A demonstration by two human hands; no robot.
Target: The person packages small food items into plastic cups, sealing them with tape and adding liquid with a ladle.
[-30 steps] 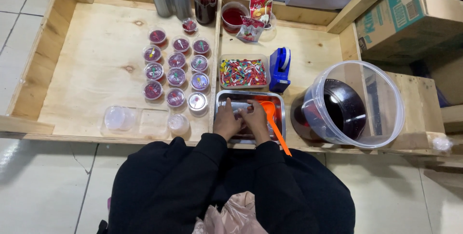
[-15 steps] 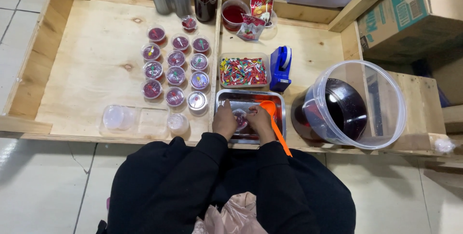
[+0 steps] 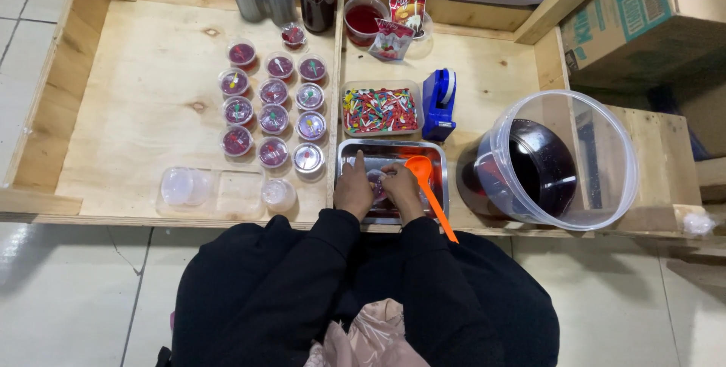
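Now | small round cup (image 3: pixel 376 183), purplish lid | both hands touching

Twelve filled small cups (image 3: pixel 274 92) at ten o'clock; two hands (image 3: pixel 378 185) over one steel tray (image 3: pixel 355 148); one orange spoon (image 3: pixel 428 189); one big clear tub (image 3: pixel 560 159) at three o'clock; one blue tape dispenser (image 3: pixel 439 102).

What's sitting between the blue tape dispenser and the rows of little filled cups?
In the head view, a clear tub of colourful small pieces lies between the blue tape dispenser and the filled cups, with a wooden divider beside the cups.
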